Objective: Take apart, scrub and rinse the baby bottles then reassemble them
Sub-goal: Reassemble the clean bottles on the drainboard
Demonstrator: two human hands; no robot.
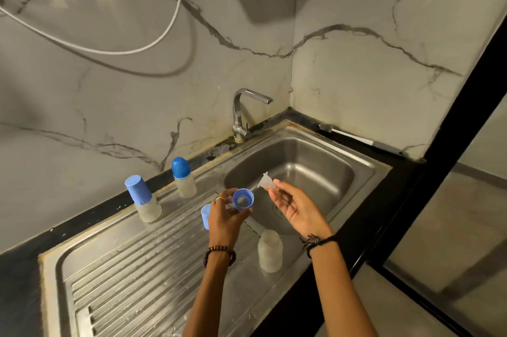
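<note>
The steel sink (365, 165) is dull and brushed, its basin rounded at the corners, with a ribbed draining board running off to the basin's left; everything else sits around it. A bent chrome tap (241, 114) rises at the basin's back rim, against glossy veined marble-look wall panels; a thin brush (356, 137) with a pale handle lies on the dark counter behind the basin's far right corner.

On the draining board stand two cloudy plastic bottles: the capped bottle (183, 178) with a rounded dark-blue dome nearest the basin, and farther left a tilted-cap bottle (142, 199) whose paler blue, flat-topped cap leans; a bare bottle body (270, 251), frosted and cylindrical, stands open at the basin's near rim; a pale blue cap (205, 216) stands just behind the left hand.

The left hand (223, 217) hangs over the basin's left edge, fingers curled narrowly round a blue screw ring (242, 199), round and hollow; the right hand (295, 207) hovers over the basin, fingers mostly loose, thumb and fingertips pinching a clear, soft-looking teat (266, 181) by its flared base; ring and teat are apart.
</note>
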